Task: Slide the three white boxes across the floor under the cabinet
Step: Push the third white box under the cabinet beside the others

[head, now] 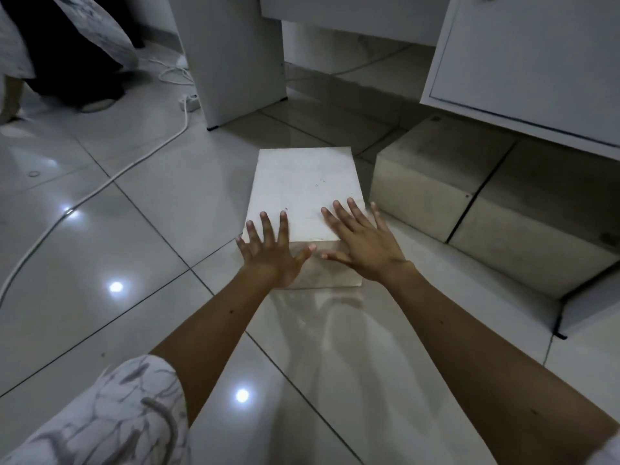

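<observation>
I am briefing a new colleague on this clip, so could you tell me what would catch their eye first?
First, the left hand and right hand, fingers spread flat on the near end of a white box in the middle of the tiled floor. To its right, two more boxes sit side by side beneath the white cabinet. A white cable trails across the floor at left.

One box (303,193) lies left of two boxes (483,209) under the cabinet (536,62).
</observation>
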